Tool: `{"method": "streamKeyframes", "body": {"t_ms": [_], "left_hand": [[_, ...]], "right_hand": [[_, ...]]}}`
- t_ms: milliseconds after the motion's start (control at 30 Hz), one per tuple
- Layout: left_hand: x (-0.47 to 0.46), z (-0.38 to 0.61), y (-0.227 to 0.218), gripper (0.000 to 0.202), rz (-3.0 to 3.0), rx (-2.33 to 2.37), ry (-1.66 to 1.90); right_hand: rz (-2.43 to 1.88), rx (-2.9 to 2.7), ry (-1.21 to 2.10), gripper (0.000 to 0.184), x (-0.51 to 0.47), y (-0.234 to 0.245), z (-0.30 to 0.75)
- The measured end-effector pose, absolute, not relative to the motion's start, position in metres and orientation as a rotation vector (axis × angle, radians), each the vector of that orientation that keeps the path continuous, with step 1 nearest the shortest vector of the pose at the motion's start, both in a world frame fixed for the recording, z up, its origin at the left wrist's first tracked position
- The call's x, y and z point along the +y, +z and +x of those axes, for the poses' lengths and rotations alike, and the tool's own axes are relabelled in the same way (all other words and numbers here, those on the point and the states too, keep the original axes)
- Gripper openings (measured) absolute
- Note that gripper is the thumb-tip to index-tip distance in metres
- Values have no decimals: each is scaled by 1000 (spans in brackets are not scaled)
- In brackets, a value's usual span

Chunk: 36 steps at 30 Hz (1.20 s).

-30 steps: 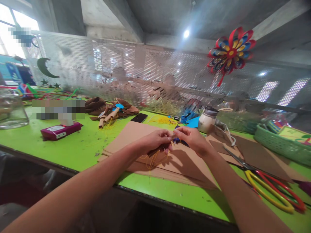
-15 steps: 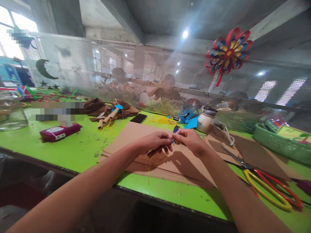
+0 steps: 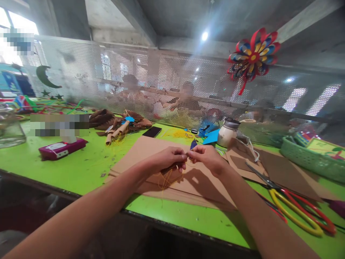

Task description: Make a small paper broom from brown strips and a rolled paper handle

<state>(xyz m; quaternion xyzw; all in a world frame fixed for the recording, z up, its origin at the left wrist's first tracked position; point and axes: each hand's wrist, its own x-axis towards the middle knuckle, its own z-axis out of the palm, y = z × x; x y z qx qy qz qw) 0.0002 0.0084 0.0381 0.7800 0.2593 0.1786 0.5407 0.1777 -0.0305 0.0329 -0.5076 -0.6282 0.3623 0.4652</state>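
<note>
A green table (image 3: 91, 154) ran across the room, its front edge dark and worn, with deep shadow below. Along its far side stood a grey perforated screen (image 3: 81, 64), light glinting through its holes. A window (image 3: 23, 21) glared white at the upper left, near a dark grey pillar (image 3: 73, 19). Overhead, a beam (image 3: 137, 23) crossed the grey ceiling (image 3: 180, 18), where one lamp (image 3: 205, 36) shone hazily.

We see tan paper (image 3: 149, 145) on a lime-green table (image 3: 87, 162), with yellow thread (image 3: 165, 185) over it. Right of the paper we find scissors (image 3: 274, 185) with one yellow handle and one red; left of it, a magenta box (image 3: 63, 149); beyond it, a cream jug (image 3: 225, 135), dark-lidded.
</note>
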Motion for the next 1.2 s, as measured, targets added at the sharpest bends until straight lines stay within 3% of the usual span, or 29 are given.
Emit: {"method": "streamKeyframes", "body": {"t_ms": [433,867,1200], "left_hand": [[13,0,37,32,1775,639,404],[12,-1,34,28,1752,623,515],[12,1,32,37,1809,646,518]], "right_hand": [[-1238,-1462,745,26,-25,28,179],[-1184,-1430,857,27,-25,25,178],[-1148,-1378,853,25,-22,24,177]]}}
